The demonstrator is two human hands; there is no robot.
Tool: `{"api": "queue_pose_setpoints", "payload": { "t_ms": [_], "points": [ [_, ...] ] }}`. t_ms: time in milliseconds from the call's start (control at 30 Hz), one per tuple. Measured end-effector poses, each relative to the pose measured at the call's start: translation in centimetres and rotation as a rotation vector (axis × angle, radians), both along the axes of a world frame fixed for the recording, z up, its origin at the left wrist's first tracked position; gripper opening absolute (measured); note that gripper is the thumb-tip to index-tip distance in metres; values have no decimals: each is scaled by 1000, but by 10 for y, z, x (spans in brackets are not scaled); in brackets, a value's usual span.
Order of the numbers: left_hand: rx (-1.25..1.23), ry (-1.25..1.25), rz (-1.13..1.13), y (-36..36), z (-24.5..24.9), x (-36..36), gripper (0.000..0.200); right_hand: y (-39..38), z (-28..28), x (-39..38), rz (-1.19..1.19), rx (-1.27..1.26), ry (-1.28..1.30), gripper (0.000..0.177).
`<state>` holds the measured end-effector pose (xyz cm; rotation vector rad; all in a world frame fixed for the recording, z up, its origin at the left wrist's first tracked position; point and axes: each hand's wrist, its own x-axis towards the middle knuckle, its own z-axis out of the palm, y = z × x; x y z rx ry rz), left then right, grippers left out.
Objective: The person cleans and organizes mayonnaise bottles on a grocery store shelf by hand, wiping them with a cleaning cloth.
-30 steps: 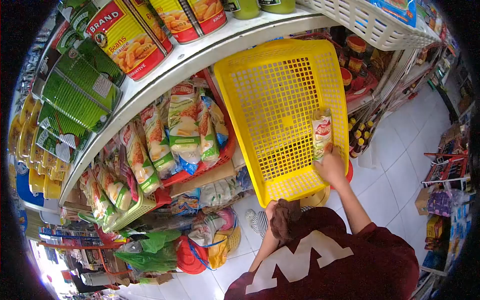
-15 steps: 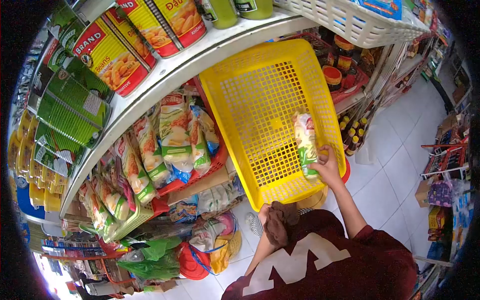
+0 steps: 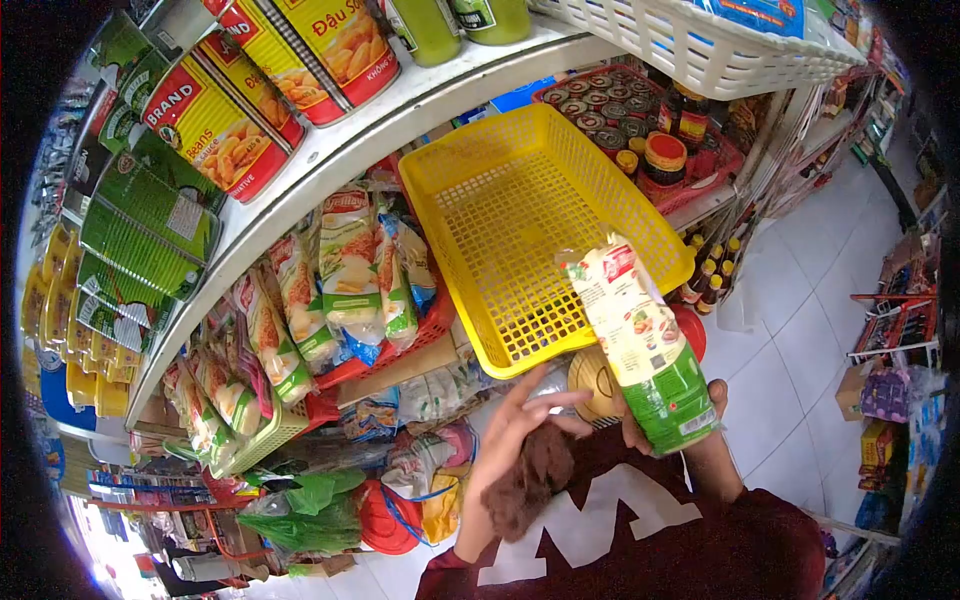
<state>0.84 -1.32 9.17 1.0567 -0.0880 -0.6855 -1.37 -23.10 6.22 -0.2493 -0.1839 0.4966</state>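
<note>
My right hand grips a white and green mayonnaise pouch by its green lower end, with most of the fingers hidden behind it. The pouch is tilted, its top end over the near right side of the yellow plastic basket. My left hand is just in front of the basket's near rim, its fingers stretched and a crumpled brown cloth held against the palm. Inside the basket only its perforated bottom shows.
Similar pouches stand in a red basket and a green basket on the left. Large cans line the white shelf above. Dark-filled jars are behind the yellow basket at right. A white basket overhangs the top.
My right hand has lifted the pouch out of the yellow basket toward me. My left hand has come off the basket rim, still with the cloth. The basket appears lower and flatter.
</note>
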Motion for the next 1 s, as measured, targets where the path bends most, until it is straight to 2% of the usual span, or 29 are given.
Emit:
{"api": "queue_pose_setpoints", "payload": {
  "t_ms": [33, 67, 100, 133, 167, 200, 233, 267, 300, 400, 433, 467, 500, 533, 633, 667, 733, 767, 800, 833, 900, 933, 1000],
  "points": [
    [15, -128, 5, 1, 1, -4, 68, 1, 6, -2, 7, -15, 7, 85],
    [30, -252, 8, 1, 5, -10, 68, -3, 10, 0, 2, -196, -125, 85],
    [45, -372, 9, 0, 7, -15, 69, 0, 10, -1, -51, -484, -262, 84],
    [171, -571, 36, -7, 8, -15, 74, 8, 12, -1, -105, -775, -399, 83],
    [399, -720, 134, -12, 4, -24, 72, 17, 15, 0, -159, -1068, -536, 83],
    [513, -693, 217, -21, 2, -26, 65, 29, 38, 7, -252, -1196, -864, 83],
    [624, -665, 299, -27, 3, -27, 58, 31, 39, 5, -149, -1396, -992, 83],
    [639, -346, 324, -26, 12, -24, 46, 35, 40, 7, -181, -1228, -908, 77],
    [539, -334, 483, -22, 11, -25, 44, 37, 41, 12, -214, -1060, -822, 70],
    [168, -126, 698, -4, 0, -38, 59, 35, 35, 22, 77, -402, -15, 53],
    [43, -79, 796, -4, -12, -48, 63, 40, 32, 22, 25, -515, -190, 51],
    [25, -145, 789, 1, -27, -55, 74, 49, 28, 21, -27, -629, -367, 49],
    [143, -288, 816, -3, -18, -54, 81, 57, 23, 21, -77, -741, -542, 47],
    [100, -271, 867, -5, -22, -55, 82, 63, 17, 22, -118, -719, -581, 48],
    [-41, -356, 909, -16, -13, -47, 84, 79, 11, 20, -272, -613, -403, 49],
    [-92, -407, 909, -20, -6, -44, 84, 87, 1, 18, -241, -636, -327, 45],
    [-47, -370, 1076, -20, 0, -40, 85, 89, -14, 17, 12, -755, -512, 44],
    [-26, -358, 1163, -20, 5, -35, 85, 104, -66, 7, 229, -601, -462, 42],
    [-34, -348, 1307, -27, 21, -29, 87, 98, -50, 1, 237, -687, -508, 41],
    [-38, -318, 1277, -21, 21, -28, 86, 93, -34, -3, 238, -771, -550, 40],
    [-37, -247, 1201, -7, 21, -31, 85, 92, -36, -1, 339, -681, -489, 38],
    [4, -234, 1270, -8, 22, -30, 81, 86, -34, 2, 345, -757, -436, 37],
    [-23, -355, 1238, 0, 21, -31, 77, 68, -10, 17, 353, -911, -329, 35]
  ]
}}
